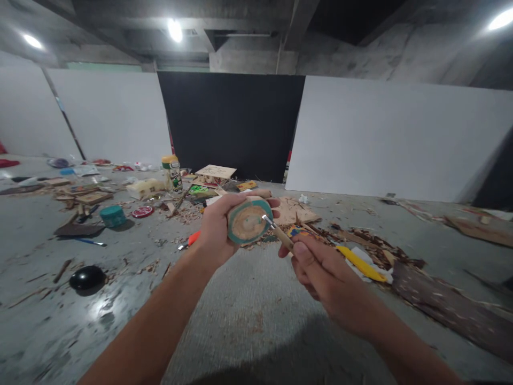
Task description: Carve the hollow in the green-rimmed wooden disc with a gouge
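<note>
My left hand (216, 227) is closed around a round piece of wood (244, 223), holding it up off the floor. Its face has a teal rim and a pale, hollowed middle with rough carved marks. A wood carving tool (282, 237) with a light wooden handle and a metal tip is gripped in my right hand (316, 262). The metal tip lies at the right part of the hollow; whether it presses into the wood I cannot tell. Below my left wrist, an orange-handled cutter (192, 239) rests on the floor.
Wood shavings and scraps litter the grey floor (240, 321). On the left are a black dome-shaped object (87, 278), a teal container (113, 216) and a yellow-lidded bottle (172, 174). A yellow object (363, 264) lies at right, near a dark board (449, 305). Black and white panels stand behind.
</note>
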`<move>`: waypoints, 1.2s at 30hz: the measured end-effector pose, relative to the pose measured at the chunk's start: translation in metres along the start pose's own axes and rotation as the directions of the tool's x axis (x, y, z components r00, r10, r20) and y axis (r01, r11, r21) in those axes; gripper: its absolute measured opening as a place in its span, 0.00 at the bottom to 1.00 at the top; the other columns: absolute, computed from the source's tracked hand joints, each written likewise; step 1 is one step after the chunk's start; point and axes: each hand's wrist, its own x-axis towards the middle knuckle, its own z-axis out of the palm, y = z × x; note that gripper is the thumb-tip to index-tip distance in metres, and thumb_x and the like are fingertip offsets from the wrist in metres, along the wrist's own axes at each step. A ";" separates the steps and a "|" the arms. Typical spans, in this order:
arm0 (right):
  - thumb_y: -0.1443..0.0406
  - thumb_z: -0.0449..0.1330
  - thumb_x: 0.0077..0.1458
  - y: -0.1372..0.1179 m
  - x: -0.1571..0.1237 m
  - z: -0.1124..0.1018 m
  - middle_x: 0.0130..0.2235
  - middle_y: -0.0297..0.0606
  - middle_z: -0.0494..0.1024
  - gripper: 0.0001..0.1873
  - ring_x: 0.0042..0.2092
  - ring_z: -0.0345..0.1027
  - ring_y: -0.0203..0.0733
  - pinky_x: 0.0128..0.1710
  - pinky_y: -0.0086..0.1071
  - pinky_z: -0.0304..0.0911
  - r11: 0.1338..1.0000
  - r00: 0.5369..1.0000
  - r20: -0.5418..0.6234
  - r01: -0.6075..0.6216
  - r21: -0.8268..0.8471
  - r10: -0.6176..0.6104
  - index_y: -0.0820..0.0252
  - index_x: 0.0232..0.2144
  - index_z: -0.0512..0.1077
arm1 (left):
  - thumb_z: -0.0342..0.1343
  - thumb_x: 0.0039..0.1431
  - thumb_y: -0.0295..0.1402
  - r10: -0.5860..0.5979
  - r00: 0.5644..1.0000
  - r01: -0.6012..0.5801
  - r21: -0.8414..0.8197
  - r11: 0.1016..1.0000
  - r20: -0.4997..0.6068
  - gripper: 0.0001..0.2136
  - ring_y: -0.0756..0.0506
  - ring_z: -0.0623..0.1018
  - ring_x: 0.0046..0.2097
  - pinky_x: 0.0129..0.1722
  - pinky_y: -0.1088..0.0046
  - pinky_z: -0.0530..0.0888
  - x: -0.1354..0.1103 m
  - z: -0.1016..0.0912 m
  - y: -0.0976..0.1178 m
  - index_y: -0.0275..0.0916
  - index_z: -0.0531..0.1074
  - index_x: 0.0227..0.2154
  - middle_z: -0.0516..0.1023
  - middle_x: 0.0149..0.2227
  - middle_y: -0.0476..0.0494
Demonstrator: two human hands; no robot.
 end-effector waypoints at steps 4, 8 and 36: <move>0.47 0.50 0.63 0.001 0.001 0.005 0.20 0.22 0.54 0.20 0.18 0.40 0.28 0.14 0.23 0.39 0.937 0.970 0.153 -0.223 0.269 0.187 0.55 0.29 0.61 | 0.54 0.50 0.36 0.005 0.999 -0.004 0.004 1.000 -0.032 0.15 0.35 0.82 0.41 0.45 0.56 0.78 -0.002 0.003 -0.001 0.30 0.78 0.35 0.83 0.33 0.33; 0.45 0.53 0.59 -0.002 -0.002 0.011 0.17 0.18 0.50 0.22 0.16 0.34 0.26 0.13 0.22 0.36 0.812 0.931 0.260 -0.352 0.466 0.255 0.53 0.27 0.56 | 0.55 0.49 0.37 0.016 0.998 -0.014 0.030 0.999 -0.063 0.19 0.35 0.82 0.42 0.43 0.58 0.78 -0.001 0.006 -0.004 0.30 0.77 0.40 0.83 0.34 0.34; 0.47 0.42 0.65 0.004 0.001 0.013 0.18 0.24 0.54 0.22 0.18 0.44 0.34 0.18 0.29 0.43 0.999 0.998 0.045 -0.050 0.022 0.049 0.52 0.25 0.53 | 0.54 0.51 0.37 0.095 0.995 -0.084 0.292 0.953 -0.023 0.13 0.41 0.80 0.34 0.33 0.69 0.74 0.000 0.001 -0.013 0.34 0.78 0.33 0.82 0.31 0.39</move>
